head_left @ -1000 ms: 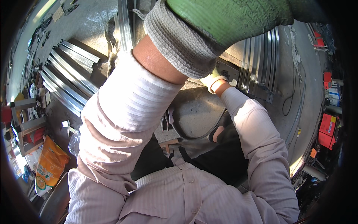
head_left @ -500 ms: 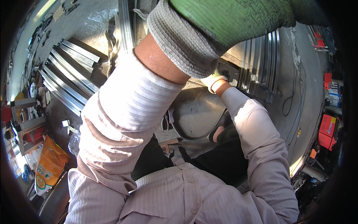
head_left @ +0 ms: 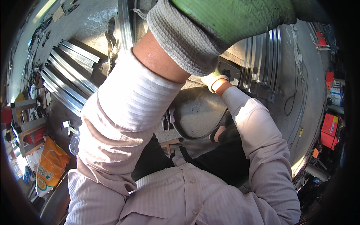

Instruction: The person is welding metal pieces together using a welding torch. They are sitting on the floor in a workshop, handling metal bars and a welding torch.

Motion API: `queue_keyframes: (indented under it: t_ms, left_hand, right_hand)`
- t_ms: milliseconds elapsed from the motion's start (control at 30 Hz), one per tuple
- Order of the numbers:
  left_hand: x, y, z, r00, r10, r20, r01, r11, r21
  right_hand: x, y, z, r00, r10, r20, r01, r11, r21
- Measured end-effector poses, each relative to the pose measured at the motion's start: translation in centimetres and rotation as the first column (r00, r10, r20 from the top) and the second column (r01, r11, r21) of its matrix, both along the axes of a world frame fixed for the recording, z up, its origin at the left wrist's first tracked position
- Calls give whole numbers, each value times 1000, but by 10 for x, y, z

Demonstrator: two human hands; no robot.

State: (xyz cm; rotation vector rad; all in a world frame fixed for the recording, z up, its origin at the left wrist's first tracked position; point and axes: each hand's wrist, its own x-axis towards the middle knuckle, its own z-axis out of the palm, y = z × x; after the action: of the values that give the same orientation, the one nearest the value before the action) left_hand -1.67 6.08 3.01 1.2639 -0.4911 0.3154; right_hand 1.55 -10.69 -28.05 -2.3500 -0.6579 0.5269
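Note:
My left hand [head_left: 240, 18], in a green-coated glove with a grey knit cuff, is raised close across the top of the view. Its fingers run into the dark rim at the upper right, so what they hold, if anything, cannot be seen. Lower and farther off, my right hand [head_left: 212, 78] wears a pale yellow-green glove. It rests beside a dark metal part [head_left: 229, 70] at the near end of a stack of shiny metal channels [head_left: 262, 62]. The left cuff covers that area in part, and the right fingers are hidden.
More metal channels [head_left: 69, 75] lie on the floor at left. Pliers [head_left: 166, 122] and a curved black hose [head_left: 187, 137] are by my feet. An orange bag [head_left: 51, 165] stands at lower left, a red box [head_left: 330, 131] at right. Thin cables cross the right floor.
My left forearm and glove have shifted very slightly to the left. My right hand has barely moved, and the things around it lie as before.

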Motion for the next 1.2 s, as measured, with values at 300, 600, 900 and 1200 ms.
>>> queue_keyframes:
  t_ms: [300, 600, 900, 1200]
  left_hand:
    - [-2, -2, 0, 1000, 4, 4, -4, 1000, -3]
    - [-1, -5, 0, 1000, 16, 6, -16, 1000, 5]
    - [-3, -2, -6, 999, 47, 18, -48, 999, 18]
    - [-12, 17, -14, 993, 106, 51, -110, 991, 72]
  right_hand:
    - [-3, 4, 20, 993, -78, -85, 70, 993, -93]
    - [10, 3, -6, 991, -35, -131, 27, 998, -61]
    - [-14, 2, 37, 957, 131, -259, -267, 744, -612]
    - [-169, -11, -86, 616, 458, -641, -747, 598, -290]
